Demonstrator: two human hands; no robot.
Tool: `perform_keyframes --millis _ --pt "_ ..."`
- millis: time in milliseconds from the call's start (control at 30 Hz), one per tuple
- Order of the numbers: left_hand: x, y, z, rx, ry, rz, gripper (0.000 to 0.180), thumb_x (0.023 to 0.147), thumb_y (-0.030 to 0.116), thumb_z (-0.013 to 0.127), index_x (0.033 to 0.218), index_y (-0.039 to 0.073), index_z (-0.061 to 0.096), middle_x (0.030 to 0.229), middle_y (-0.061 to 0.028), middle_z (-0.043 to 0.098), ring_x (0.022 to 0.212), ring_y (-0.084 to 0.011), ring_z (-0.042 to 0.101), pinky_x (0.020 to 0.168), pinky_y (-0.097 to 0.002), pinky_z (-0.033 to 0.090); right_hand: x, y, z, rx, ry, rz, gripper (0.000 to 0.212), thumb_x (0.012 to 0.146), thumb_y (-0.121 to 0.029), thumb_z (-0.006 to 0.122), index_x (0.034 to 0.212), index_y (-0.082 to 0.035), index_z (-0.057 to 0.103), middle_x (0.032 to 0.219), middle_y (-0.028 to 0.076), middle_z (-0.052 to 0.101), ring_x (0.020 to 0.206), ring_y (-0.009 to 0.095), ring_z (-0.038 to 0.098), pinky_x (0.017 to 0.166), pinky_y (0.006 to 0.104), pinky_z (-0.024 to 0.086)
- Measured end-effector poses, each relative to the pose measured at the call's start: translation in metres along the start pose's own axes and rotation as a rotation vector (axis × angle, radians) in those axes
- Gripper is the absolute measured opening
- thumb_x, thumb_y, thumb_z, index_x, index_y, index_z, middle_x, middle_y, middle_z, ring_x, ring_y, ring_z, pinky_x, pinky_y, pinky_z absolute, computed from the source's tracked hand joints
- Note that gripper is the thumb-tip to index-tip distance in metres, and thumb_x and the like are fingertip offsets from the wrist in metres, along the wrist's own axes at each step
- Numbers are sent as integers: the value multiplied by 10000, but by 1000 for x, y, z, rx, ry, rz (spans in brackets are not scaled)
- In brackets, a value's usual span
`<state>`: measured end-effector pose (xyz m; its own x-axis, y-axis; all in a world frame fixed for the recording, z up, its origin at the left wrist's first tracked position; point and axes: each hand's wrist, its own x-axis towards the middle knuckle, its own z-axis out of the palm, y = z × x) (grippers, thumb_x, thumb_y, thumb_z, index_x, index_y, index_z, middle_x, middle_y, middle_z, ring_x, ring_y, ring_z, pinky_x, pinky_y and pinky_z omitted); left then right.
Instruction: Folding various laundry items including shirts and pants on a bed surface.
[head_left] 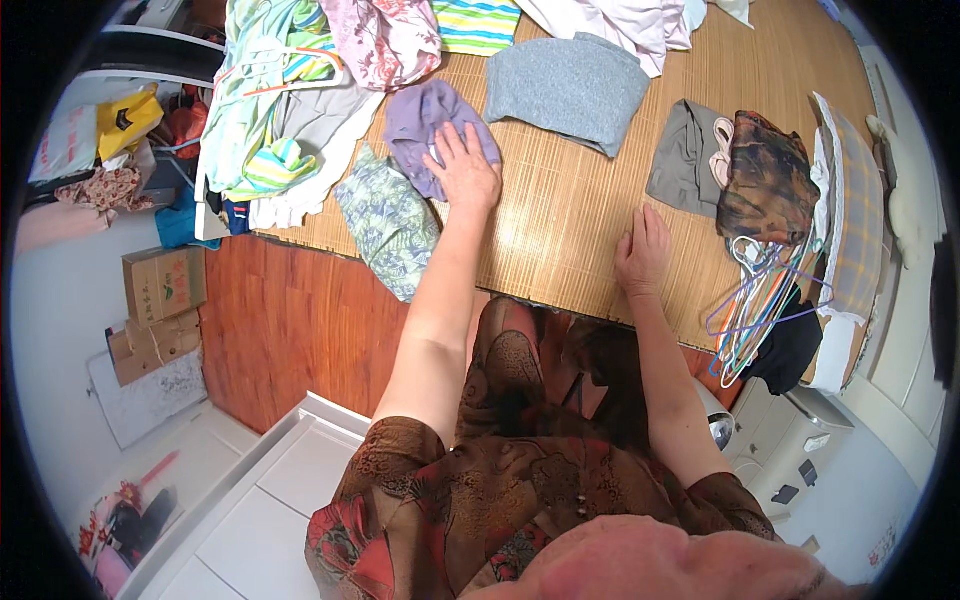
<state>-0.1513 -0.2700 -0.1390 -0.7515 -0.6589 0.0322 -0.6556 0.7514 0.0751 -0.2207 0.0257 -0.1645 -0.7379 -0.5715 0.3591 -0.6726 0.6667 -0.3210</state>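
My left hand (465, 172) lies spread on a purple garment (412, 125), bunched on the bamboo mat (540, 225). Just below it, a green and blue patterned garment (385, 222) hangs partly over the mat's near edge. My right hand (643, 250) rests on the mat near its front edge, fingers stretched out and holding nothing. Beyond it to the right is a folded grey garment (682, 160), beside a dark brown patterned garment (768, 180). A folded blue-grey garment (567, 90) lies flat farther back, between the hands.
Heaped clothes (265, 110) with an orange and white hanger (300, 72) cover the mat's left end. Several coloured hangers (755, 315) lie at the right edge, near a plaid cushion (853, 215). Cardboard boxes (163, 285) stand at the left wall, beside the wooden floor (275, 330).
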Motion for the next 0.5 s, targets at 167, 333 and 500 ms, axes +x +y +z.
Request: perform_keyframes --millis 167,333,500 --pt "23 -28 -5 20 -42 -9 785 821 523 539 1415 70 300 1482 -205 205 1373 -365 181 1052 -622 154 2 -4 -1 9 16 -7 446 760 -112 566 1187 4 511 1276 179 480 1177 357 444 981 477 349" --pt "32 -39 -25 -342 52 -40 703 823 509 563 1318 24 444 1405 -227 331 1320 -364 286 1068 -554 187 1 -2 -1 40 29 -18 433 772 -120 565 1183 6 512 1286 179 473 1176 359 446 982 481 348" --pt "36 -69 -31 -311 350 -18 565 836 331 604 1257 -23 474 1355 -256 375 1264 -389 348 1059 -470 259 1 -5 -2 24 -5 15 437 782 -121 558 1196 8 503 1292 178 471 1192 365 427 1007 475 325"
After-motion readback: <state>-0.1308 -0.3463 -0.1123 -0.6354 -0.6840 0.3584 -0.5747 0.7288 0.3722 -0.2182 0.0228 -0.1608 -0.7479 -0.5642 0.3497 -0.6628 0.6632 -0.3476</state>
